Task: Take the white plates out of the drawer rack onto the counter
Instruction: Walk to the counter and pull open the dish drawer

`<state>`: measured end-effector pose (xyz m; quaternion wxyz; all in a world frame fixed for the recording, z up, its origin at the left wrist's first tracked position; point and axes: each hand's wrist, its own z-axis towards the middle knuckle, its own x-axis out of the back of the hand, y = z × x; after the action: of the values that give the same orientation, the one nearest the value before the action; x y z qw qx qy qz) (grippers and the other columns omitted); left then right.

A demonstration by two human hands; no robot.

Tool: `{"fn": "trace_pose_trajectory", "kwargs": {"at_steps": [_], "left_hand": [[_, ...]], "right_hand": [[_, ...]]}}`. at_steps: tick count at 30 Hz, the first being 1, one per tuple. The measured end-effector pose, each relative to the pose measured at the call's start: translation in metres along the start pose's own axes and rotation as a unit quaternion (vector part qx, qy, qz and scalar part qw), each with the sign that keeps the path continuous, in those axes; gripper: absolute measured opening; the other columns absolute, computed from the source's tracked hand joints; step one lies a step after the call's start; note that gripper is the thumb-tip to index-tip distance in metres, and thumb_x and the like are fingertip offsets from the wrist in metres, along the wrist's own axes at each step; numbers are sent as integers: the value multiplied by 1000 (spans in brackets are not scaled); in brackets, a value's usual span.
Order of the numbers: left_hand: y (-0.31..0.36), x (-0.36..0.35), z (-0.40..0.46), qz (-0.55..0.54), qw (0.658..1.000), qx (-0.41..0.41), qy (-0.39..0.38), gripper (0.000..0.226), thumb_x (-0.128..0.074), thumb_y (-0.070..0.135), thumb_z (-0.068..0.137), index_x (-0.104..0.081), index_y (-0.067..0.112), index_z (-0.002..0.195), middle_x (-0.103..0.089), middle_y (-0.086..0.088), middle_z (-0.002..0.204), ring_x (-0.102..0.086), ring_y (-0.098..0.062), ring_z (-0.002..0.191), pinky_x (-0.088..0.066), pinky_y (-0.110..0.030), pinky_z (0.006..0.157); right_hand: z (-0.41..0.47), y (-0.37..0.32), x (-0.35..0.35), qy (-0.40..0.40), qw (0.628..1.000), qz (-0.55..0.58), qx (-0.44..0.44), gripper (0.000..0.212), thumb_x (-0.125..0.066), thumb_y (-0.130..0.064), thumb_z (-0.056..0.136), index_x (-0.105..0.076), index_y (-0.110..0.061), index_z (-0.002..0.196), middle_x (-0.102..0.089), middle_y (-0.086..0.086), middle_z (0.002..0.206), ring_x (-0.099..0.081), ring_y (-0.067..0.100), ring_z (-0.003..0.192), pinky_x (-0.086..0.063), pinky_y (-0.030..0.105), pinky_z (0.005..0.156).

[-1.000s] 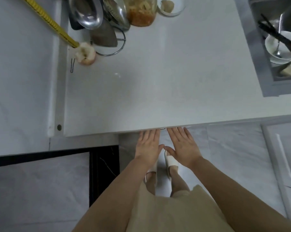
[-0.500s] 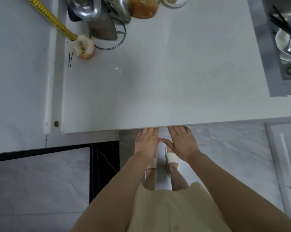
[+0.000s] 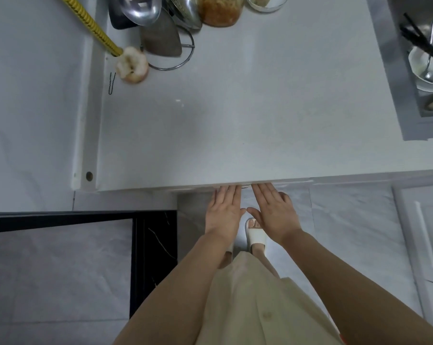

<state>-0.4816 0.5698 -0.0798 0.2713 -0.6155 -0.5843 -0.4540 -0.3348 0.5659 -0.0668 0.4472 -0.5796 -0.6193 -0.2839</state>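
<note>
I look straight down over a white counter (image 3: 235, 115). My left hand (image 3: 224, 211) and my right hand (image 3: 272, 211) lie side by side just below its front edge, backs up, fingers straight and together. Their fingertips reach under the counter's lip, where a thin strip of the drawer front (image 3: 245, 187) shows. Neither hand holds anything. The drawer rack and the white plates are hidden under the counter.
At the counter's back left stand metal ladles and a spatula in a wire holder (image 3: 160, 33), a jar of food (image 3: 219, 11), and a yellow hose (image 3: 91, 26) ending at a pale lump (image 3: 132, 67). A sink (image 3: 426, 61) with a bowl lies right.
Both hands have slid forward a little, so their fingertips now reach under the counter's edge. The view has shifted slightly.
</note>
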Motion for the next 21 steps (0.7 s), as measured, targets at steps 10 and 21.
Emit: {"fn": "trace_pose_trajectory", "kwargs": {"at_steps": [10,21], "left_hand": [[-1,-5,-22,7,1000,-26,-17,66,-28,45,99,-2,15,152,-7,2,161,5,-19,148,10,-44,118],[29,21,-45,-31,994,-7,101,60,-38,48,95,-26,23,148,-31,-5,153,-23,-28,143,-17,-45,117]], "right_hand": [[-25,-11,-4,2,1000,22,-8,91,12,-59,77,-15,-14,151,-17,0,159,-10,14,148,-24,35,111],[-53,12,16,37,999,9,-17,72,-7,-57,91,-31,-19,146,-29,3,155,-21,22,146,-18,45,118]]}}
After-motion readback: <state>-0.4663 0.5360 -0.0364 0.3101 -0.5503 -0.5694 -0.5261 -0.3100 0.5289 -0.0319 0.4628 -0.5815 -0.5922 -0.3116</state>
